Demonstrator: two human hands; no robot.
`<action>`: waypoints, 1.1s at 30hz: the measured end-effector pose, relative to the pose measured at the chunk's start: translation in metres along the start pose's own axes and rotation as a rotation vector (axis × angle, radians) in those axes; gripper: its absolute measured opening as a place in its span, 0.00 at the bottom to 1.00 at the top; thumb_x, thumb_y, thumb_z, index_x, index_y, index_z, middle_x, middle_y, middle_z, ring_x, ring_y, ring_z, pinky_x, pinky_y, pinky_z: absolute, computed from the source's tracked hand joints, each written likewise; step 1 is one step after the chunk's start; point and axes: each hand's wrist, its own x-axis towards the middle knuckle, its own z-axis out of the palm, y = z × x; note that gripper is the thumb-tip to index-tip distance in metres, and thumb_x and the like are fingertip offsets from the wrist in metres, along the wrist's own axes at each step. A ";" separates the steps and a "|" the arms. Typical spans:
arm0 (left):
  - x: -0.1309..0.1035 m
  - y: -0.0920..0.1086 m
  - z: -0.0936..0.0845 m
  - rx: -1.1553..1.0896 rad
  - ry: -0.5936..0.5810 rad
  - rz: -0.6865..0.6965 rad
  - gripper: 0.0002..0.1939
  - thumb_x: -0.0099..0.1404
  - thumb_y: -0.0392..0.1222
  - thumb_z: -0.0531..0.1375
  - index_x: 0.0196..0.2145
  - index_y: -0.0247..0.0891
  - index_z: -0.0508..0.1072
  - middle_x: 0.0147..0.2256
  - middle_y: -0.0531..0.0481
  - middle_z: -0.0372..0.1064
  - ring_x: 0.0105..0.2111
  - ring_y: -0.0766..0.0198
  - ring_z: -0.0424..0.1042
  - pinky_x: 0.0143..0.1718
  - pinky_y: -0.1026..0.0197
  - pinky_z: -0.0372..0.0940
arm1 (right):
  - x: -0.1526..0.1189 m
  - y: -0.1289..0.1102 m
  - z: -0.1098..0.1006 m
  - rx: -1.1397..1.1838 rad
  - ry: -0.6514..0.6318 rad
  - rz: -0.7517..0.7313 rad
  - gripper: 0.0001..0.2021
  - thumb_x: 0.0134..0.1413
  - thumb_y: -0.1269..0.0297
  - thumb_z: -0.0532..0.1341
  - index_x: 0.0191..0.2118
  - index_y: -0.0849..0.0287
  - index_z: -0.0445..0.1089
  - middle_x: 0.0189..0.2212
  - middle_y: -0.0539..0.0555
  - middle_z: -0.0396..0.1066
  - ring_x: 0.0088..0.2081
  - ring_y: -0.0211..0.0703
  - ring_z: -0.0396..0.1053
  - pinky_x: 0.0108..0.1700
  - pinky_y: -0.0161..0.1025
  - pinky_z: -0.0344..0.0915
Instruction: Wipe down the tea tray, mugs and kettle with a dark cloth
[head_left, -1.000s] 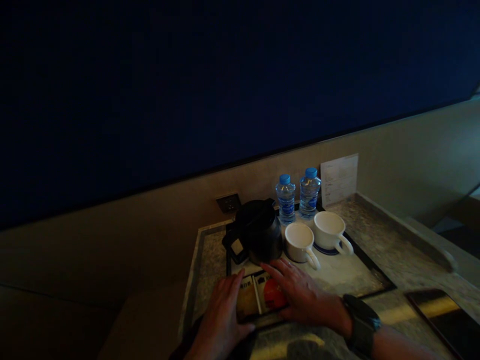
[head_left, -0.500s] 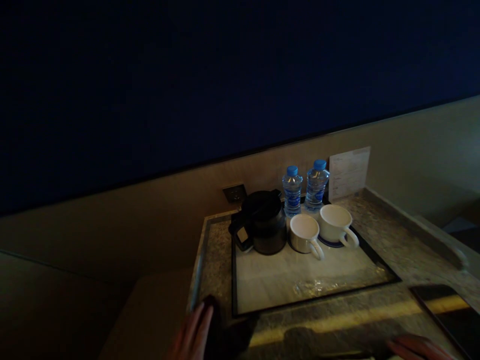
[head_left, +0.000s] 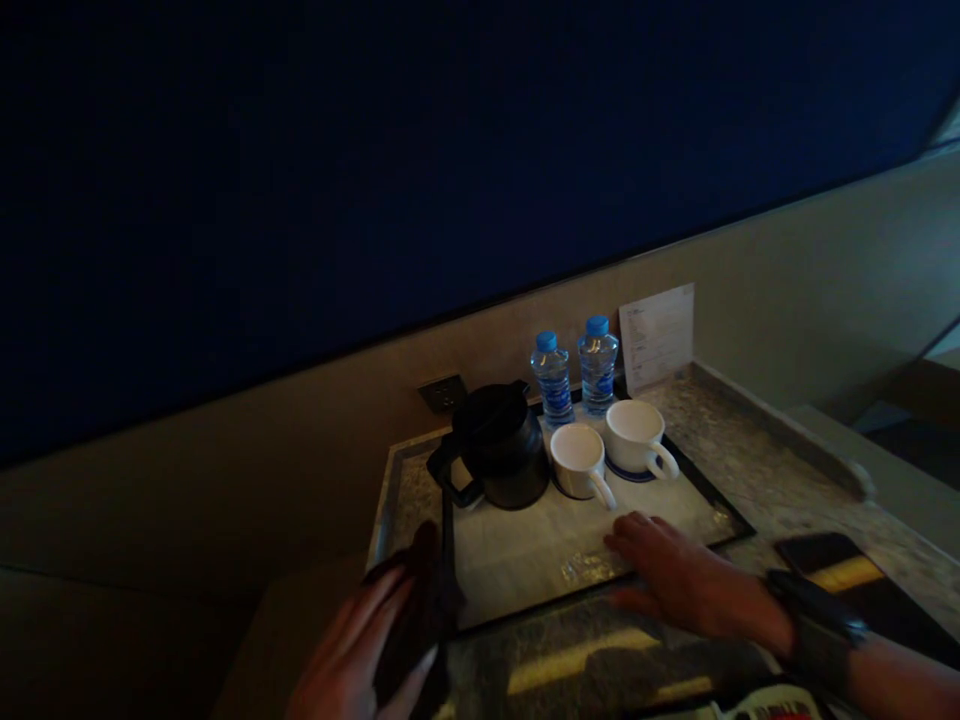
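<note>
My left hand (head_left: 356, 645) is at the counter's left front side, fingers stretched and thumb apart, with nothing seen in it. A dark shape beside it looks like its shadow. My right hand (head_left: 671, 572), slightly blurred, reaches over the front edge of the tray (head_left: 510, 555), fingers extended and holding nothing visible. Whether it touches the tray I cannot tell. A clear crinkled wrapper (head_left: 585, 570) lies just left of its fingers. Behind stand a white cup (head_left: 577, 460) and another white cup (head_left: 634, 435), handles toward me, beside a black coffee pot (head_left: 501, 450).
Two water bottles (head_left: 555, 380) with blue caps stand at the tray's back. A printed card (head_left: 658, 335) leans on the wall near a socket (head_left: 442, 394). A dark phone (head_left: 862, 585) lies on the stone counter (head_left: 757, 440). A colourful item (head_left: 776, 703) shows at the bottom edge.
My right hand has come up from the bottom edge and forward over the tray's front. My left hand shows more, its fingers farther spread. The whole view has shifted a little.
</note>
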 end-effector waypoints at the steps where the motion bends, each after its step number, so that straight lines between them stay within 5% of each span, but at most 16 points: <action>1: 0.020 0.024 -0.003 -0.024 -0.137 -0.036 0.30 0.65 0.56 0.52 0.61 0.44 0.65 0.64 0.52 0.57 0.62 0.61 0.62 0.65 0.54 0.63 | 0.005 -0.002 0.005 -0.036 -0.042 -0.001 0.35 0.60 0.48 0.62 0.62 0.73 0.63 0.58 0.70 0.60 0.61 0.63 0.57 0.65 0.60 0.54; 3: 0.059 0.070 0.005 -0.071 -0.396 -0.065 0.32 0.66 0.52 0.50 0.64 0.37 0.60 0.65 0.47 0.53 0.65 0.58 0.58 0.69 0.51 0.57 | 0.010 -0.003 0.011 -0.048 -0.105 0.009 0.37 0.56 0.52 0.67 0.61 0.76 0.62 0.59 0.74 0.58 0.61 0.67 0.56 0.65 0.62 0.52; 5: 0.088 0.101 0.020 -0.075 -0.428 -0.078 0.28 0.69 0.49 0.45 0.61 0.32 0.64 0.62 0.40 0.59 0.60 0.52 0.64 0.66 0.46 0.60 | 0.011 -0.003 0.010 -0.017 -0.125 -0.005 0.31 0.53 0.59 0.70 0.57 0.76 0.66 0.55 0.73 0.63 0.56 0.66 0.62 0.61 0.61 0.58; 10: 0.117 0.122 0.032 -0.191 -0.500 -0.013 0.17 0.66 0.41 0.48 0.46 0.34 0.72 0.52 0.41 0.67 0.50 0.55 0.70 0.56 0.48 0.65 | 0.001 0.004 -0.011 0.026 -0.007 -0.059 0.07 0.59 0.75 0.56 0.40 0.67 0.71 0.42 0.61 0.69 0.46 0.54 0.67 0.52 0.53 0.67; 15: 0.137 0.176 0.027 -0.254 -0.623 0.193 0.14 0.65 0.42 0.51 0.41 0.37 0.74 0.45 0.45 0.71 0.47 0.55 0.72 0.52 0.49 0.66 | -0.062 0.033 -0.052 0.297 0.538 -0.092 0.14 0.65 0.72 0.45 0.33 0.59 0.65 0.30 0.52 0.68 0.30 0.38 0.67 0.33 0.36 0.67; 19: 0.155 0.253 0.036 -0.205 -0.627 0.344 0.16 0.66 0.45 0.49 0.41 0.36 0.73 0.43 0.41 0.72 0.45 0.47 0.73 0.50 0.41 0.67 | -0.107 0.059 -0.085 0.627 0.972 0.225 0.21 0.71 0.54 0.46 0.30 0.57 0.67 0.24 0.50 0.65 0.28 0.36 0.65 0.32 0.34 0.63; 23: 0.173 0.324 0.046 -0.307 -0.528 0.423 0.16 0.66 0.46 0.49 0.43 0.36 0.71 0.44 0.41 0.71 0.46 0.46 0.72 0.47 0.41 0.69 | -0.121 0.066 -0.097 0.920 1.162 0.357 0.18 0.65 0.45 0.55 0.35 0.55 0.69 0.20 0.51 0.57 0.23 0.39 0.56 0.23 0.34 0.59; 27: 0.190 0.352 0.054 -0.354 -0.475 0.528 0.19 0.67 0.48 0.47 0.46 0.34 0.69 0.45 0.39 0.70 0.46 0.48 0.72 0.48 0.43 0.69 | -0.118 0.064 -0.095 0.971 1.086 0.473 0.24 0.58 0.38 0.58 0.35 0.58 0.70 0.20 0.50 0.56 0.21 0.36 0.54 0.19 0.32 0.52; 30: 0.193 0.338 0.059 -0.421 -0.552 0.557 0.17 0.65 0.43 0.46 0.43 0.36 0.70 0.45 0.41 0.71 0.47 0.52 0.72 0.52 0.47 0.68 | -0.104 0.068 -0.086 0.790 0.855 0.499 0.30 0.59 0.34 0.50 0.37 0.60 0.70 0.20 0.50 0.57 0.22 0.38 0.56 0.24 0.36 0.53; 33: 0.182 0.308 0.057 -0.375 -0.621 0.599 0.16 0.59 0.36 0.46 0.39 0.35 0.70 0.44 0.41 0.71 0.48 0.52 0.71 0.53 0.46 0.67 | -0.080 0.081 -0.071 0.385 0.491 0.553 0.27 0.59 0.43 0.41 0.33 0.59 0.66 0.25 0.57 0.66 0.28 0.46 0.65 0.33 0.43 0.56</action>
